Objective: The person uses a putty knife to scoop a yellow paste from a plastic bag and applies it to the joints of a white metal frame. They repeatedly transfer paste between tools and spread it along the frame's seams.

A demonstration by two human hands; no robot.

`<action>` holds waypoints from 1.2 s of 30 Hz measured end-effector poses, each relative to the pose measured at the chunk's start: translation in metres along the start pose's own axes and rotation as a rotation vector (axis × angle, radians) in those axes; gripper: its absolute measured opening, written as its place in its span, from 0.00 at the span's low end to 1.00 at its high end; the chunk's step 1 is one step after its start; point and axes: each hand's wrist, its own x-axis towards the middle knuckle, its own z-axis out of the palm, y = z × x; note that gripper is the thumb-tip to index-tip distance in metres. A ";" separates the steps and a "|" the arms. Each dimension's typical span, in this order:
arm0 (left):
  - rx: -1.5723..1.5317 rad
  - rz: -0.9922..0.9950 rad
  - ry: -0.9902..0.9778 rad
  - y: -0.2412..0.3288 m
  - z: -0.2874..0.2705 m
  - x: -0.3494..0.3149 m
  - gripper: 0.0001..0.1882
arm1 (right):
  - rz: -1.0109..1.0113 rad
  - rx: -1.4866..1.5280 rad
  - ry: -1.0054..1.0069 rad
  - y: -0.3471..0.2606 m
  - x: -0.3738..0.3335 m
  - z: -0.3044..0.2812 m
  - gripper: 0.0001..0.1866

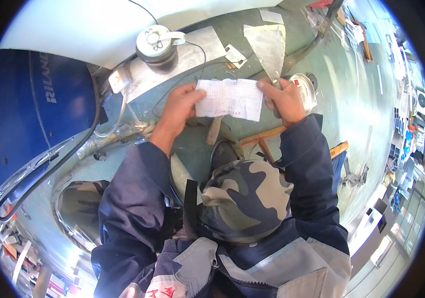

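A creased sheet of printed paper point(228, 99) is stretched out between my two hands. My left hand point(180, 107) pinches its left edge between thumb and fingers. At the opposite edge, my right hand point(286, 101) grips the paper and also a putty knife point(266, 49), whose wide triangular blade points away from me. The blade looks smeared with pale residue. Below the sheet a wooden handle point(214, 130) sticks out; its other end is hidden by the paper. Just right of my right hand is a round open tin point(305, 92).
A dark jar with a white lid point(155, 41) stands on a pale board point(203, 43) at far left. Beside it are a white power socket point(119, 79) with cables and a large blue machine point(33, 104). Wooden bars point(263, 135) lie near my right forearm, above the green floor point(356, 107).
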 end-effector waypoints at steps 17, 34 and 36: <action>0.225 0.069 -0.039 -0.006 0.040 0.000 0.09 | -0.038 -0.010 0.044 0.005 0.007 -0.001 0.19; -0.026 0.413 0.422 -0.007 0.061 -0.002 0.10 | 0.012 0.139 -0.209 -0.006 -0.004 0.006 0.24; -0.030 0.434 0.429 -0.006 0.061 -0.001 0.10 | 0.013 0.160 -0.211 -0.005 -0.003 0.008 0.24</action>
